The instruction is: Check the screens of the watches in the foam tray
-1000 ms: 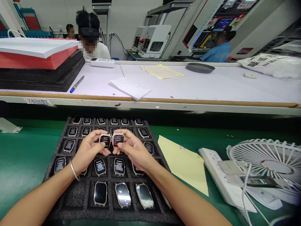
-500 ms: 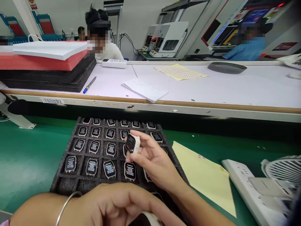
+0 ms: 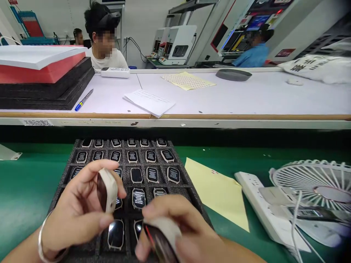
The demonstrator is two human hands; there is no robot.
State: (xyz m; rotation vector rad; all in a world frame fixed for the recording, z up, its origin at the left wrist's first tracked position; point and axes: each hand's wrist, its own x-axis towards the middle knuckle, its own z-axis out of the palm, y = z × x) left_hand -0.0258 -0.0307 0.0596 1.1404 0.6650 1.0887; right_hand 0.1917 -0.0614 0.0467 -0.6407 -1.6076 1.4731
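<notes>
The fingers [image 3: 91, 173] of the left hand [image 3: 74, 212] are closed around a cream rectangular watch body [image 3: 107, 190], held on edge with its dark screen towards the palm, above the left half of a black foam tray [image 3: 183, 173]. The right hand [image 3: 189, 233], low in the frame and blurred, grips a second cream watch body [image 3: 161, 237], dark face showing, over the tray's near edge. Rows of matching watch bodies lie in the tray's square pockets, most with lit text screens. The tray rests on a green surface [image 3: 24, 182]. Just right of it lies a yellow paper sheet [image 3: 216, 190], then a white power strip [image 3: 255, 199] and a white plastic fan [image 3: 309, 179]. Beyond, a raised white surface [image 3: 246, 98] carries a blue pen [image 3: 83, 99] and a white paper stack [image 3: 149, 103].
</notes>
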